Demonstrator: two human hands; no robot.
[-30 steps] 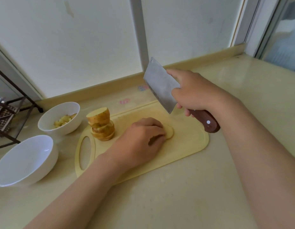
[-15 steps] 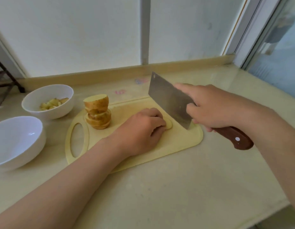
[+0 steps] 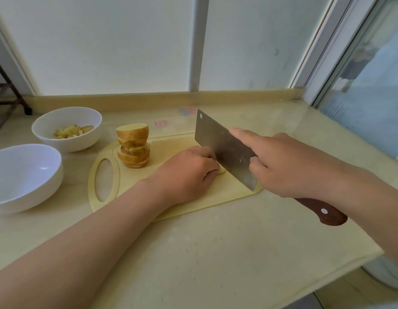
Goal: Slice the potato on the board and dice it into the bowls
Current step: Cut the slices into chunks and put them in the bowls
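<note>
Gripping cleaver, right hand flanks potato slice under left hand.

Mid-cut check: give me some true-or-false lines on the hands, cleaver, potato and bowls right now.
The right hand grips the cleaver. True.
The stack of slices sits in a bowl. False: it stands on the cutting board.
The near bowl holds diced potato. False: it looks empty; the pieces are in the far bowl.
The left hand holds a potato slice down on the cutting board, beside the cleaver. True.
</note>
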